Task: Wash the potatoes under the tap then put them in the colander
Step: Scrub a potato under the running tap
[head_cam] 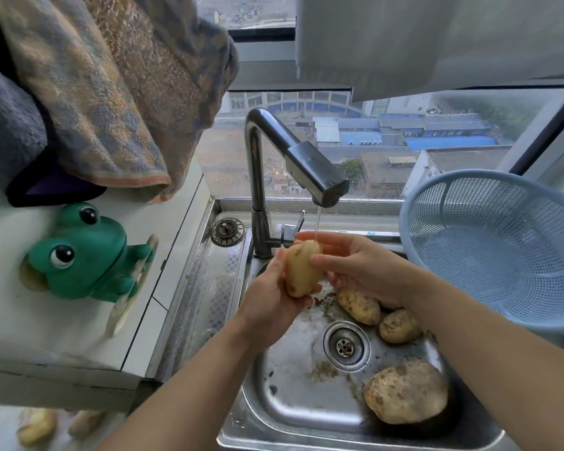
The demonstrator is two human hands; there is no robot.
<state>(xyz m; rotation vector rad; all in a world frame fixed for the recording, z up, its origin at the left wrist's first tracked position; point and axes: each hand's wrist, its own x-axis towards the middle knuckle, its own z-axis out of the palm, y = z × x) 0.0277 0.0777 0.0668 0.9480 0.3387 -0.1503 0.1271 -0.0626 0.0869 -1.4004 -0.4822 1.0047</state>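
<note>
A pale, mostly clean potato (301,270) sits under a thin stream of water from the steel tap (319,179). My left hand (271,296) cups it from below and the left. My right hand (352,263) grips its upper right side, fingers wrapped behind it. Three dirty potatoes lie in the steel sink (293,395): one (358,305) just below my right hand, one (399,326) right of the drain, and a large one (406,390) at the front right. The blue colander (502,245) stands tilted at the sink's right, nothing in it.
A green frog holder (85,255) sits on the white counter at left, under hanging towels (105,92). A sink plug (227,231) rests on the back rim. Dirt lies around the drain (346,346). Blurred pale lumps (36,426) show at the bottom left. A window runs behind.
</note>
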